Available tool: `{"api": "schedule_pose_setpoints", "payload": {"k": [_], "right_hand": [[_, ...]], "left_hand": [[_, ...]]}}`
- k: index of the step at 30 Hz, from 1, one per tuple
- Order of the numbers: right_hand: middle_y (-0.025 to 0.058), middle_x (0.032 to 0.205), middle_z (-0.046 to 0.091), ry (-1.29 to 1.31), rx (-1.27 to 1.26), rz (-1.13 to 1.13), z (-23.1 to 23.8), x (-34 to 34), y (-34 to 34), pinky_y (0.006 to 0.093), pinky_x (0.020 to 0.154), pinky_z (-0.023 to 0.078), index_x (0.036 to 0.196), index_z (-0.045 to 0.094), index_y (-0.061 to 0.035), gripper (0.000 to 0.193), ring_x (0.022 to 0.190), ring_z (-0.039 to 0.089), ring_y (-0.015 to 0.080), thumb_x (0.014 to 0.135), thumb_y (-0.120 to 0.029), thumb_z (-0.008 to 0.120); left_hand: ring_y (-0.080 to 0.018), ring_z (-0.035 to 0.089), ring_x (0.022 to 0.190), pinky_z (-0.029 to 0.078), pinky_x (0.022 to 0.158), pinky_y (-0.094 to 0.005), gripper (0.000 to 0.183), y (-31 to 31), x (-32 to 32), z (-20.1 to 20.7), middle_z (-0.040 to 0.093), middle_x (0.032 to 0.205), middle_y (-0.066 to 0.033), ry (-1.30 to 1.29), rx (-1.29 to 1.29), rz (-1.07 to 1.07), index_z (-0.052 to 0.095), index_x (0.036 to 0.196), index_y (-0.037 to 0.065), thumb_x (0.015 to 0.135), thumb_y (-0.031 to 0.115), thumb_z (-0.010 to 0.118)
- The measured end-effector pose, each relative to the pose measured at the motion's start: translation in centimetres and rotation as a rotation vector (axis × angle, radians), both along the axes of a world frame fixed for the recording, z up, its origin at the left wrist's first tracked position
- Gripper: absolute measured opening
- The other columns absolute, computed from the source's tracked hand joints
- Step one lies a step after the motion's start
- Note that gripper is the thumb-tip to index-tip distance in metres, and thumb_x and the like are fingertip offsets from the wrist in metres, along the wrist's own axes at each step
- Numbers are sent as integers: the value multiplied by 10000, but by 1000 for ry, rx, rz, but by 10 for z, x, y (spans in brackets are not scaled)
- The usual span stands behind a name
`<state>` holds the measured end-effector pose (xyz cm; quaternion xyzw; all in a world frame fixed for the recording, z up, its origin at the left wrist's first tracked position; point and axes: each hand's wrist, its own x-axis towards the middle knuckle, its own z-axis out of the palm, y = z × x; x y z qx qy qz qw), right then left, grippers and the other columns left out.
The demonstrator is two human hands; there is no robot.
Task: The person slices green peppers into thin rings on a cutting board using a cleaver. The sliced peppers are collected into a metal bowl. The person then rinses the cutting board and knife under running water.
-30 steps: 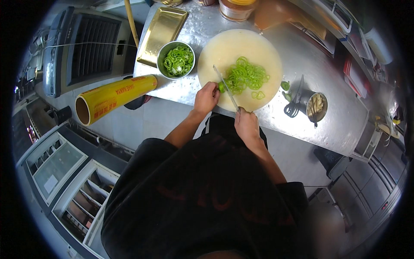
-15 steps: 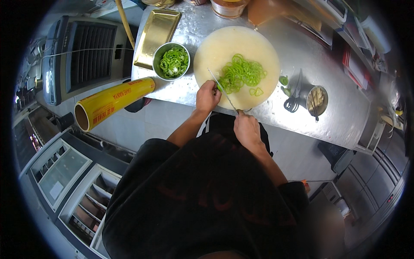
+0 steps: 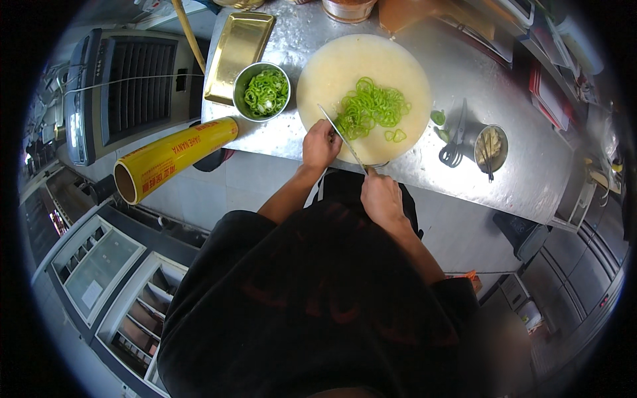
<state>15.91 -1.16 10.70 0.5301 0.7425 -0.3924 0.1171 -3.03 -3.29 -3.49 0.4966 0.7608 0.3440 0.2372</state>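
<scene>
On the round, pale cutting board (image 3: 332, 66) lies a pile of sliced green pepper rings (image 3: 373, 106). A knife (image 3: 345, 141) slants across the board's near left part, its blade against the pile's left edge. My right hand (image 3: 383, 199) grips the handle at the board's near edge. Beside the blade's left side, my left hand (image 3: 320, 144) is closed with curled fingertips; whatever it holds is hidden behind the fingers. To the left of the board stands a metal bowl (image 3: 239, 99) with more green pepper rings (image 3: 265, 91).
A gold tray (image 3: 240, 50) lies behind the bowl. A yellow roll (image 3: 176, 159) juts past the table's left edge. Right of the board are green pepper pieces (image 3: 438, 118), scissors (image 3: 454, 142) and a metal cup (image 3: 502, 156) with pale contents. The steel table (image 3: 478, 179) ends just before me.
The view has shifted slightly. Both hands stay at nearly the same place on the board, and the knife is still held against the pepper pile.
</scene>
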Motion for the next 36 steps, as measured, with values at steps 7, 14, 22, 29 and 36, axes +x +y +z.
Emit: {"api": "schedule_pose_setpoints", "payload": {"k": [7,14,22,29,36], "right_hand": [[320,819,702,-1,1,-14,-7,0,-1,614,790,556,1226,666,39,292,814,698,523,990,-105,571],[310,827,713,-3,-14,-27,-12,-4,4,591,784,576,1118,681,49,230,829,714,511,969,-93,576],[310,834,715,0,0,-22,-16,-10,7,591,784,576,1102,693,53,231,832,714,512,972,-95,573],[311,827,717,-3,26,4,-23,-13,8,591,767,583,1097,700,46,227,823,725,496,978,-103,577],[319,824,712,19,57,21,-36,-10,13,594,761,583,1053,696,39,196,811,722,504,976,-102,585]], "left_hand": [[-417,641,798,529,701,-511,120,0,-1,-4,617,838,-172,12,-7,-23,610,886,35,806,55,697],[-389,701,830,567,752,-464,132,-3,-7,-9,688,887,-179,4,-48,-34,666,934,20,826,69,725],[-408,703,837,579,759,-465,92,-6,-13,-11,706,889,-179,-39,-39,-46,673,905,32,843,78,724],[-433,687,835,567,761,-489,76,-6,-17,-8,701,886,-195,-83,-28,-65,672,906,27,862,76,711],[-426,691,821,568,759,-474,78,-3,-24,0,695,861,-201,-132,-65,-98,669,886,9,870,75,708]]}}
